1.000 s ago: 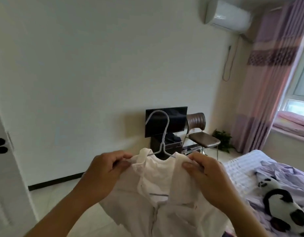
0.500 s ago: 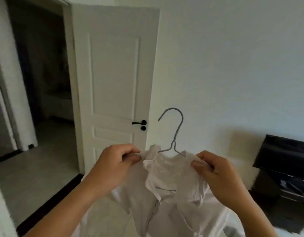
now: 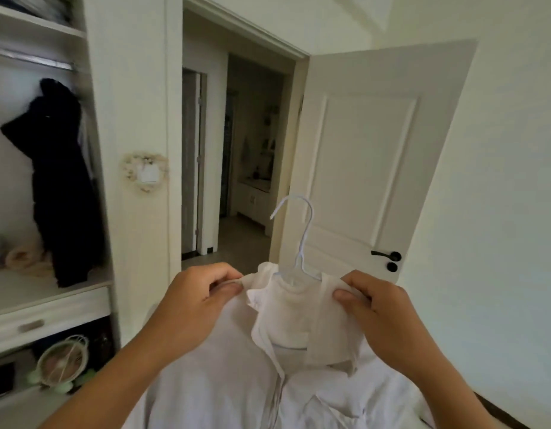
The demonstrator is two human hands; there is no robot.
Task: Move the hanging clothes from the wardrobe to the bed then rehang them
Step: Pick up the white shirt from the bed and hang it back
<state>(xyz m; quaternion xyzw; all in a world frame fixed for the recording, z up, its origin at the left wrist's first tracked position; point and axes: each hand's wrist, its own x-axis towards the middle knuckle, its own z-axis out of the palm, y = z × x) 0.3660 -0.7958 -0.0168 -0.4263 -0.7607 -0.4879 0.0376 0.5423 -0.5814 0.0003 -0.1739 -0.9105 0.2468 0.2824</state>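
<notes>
White shirt on a wire hanger, held up in front of the open door. Left hand pinches the left shoulder; right hand pinches the right. Hook upright between them. Wardrobe at left, dark coat hanging under its rail.

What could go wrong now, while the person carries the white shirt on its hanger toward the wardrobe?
The left hand and right hand pinch only the white shirt, not the hanger, so the hanger might slip out. The hook may also snag the dark coat under the rail.
</notes>
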